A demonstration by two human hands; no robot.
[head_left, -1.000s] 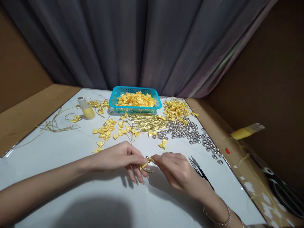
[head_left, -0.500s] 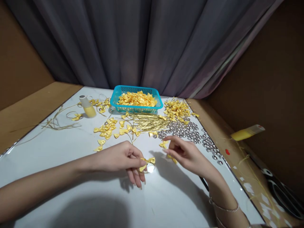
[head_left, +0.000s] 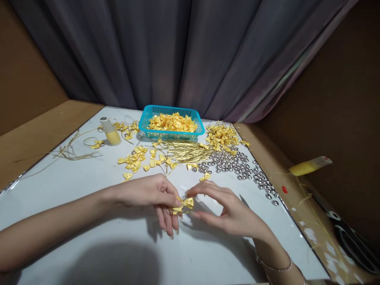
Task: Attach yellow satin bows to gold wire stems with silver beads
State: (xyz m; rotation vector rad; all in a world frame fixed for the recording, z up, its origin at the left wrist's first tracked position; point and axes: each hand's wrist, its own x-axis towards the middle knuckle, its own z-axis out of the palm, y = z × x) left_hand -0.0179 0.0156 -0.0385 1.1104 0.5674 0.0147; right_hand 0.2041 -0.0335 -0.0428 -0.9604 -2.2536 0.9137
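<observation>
Two hands are now meeting over one yellow bow [head_left: 188, 203], which is hanging just above the worktop [head_left: 74, 180] in front of the person. The left hand [head_left: 158, 194] is clamping thumb and finger on one side of the bow, while a thin gold cord [head_left: 185, 212] is curving along its lower edge. The right hand [head_left: 227, 208], which was hovering by a loose bow [head_left: 205, 177] half a second ago, is now reaching round the free end. Its forefinger and thumb are standing apart, one above and one below; whether either is touching, I cannot tell. That return is putting both hands on the same piece, the left apparently steadying and the right seemingly doing the finer handling. The loose bow is lying behind the right hand's fingers. Farther out, gold cord lengths [head_left: 187, 152] and small silver pieces [head_left: 230, 160] are lying before a blue basket [head_left: 142, 122] of bows.
</observation>
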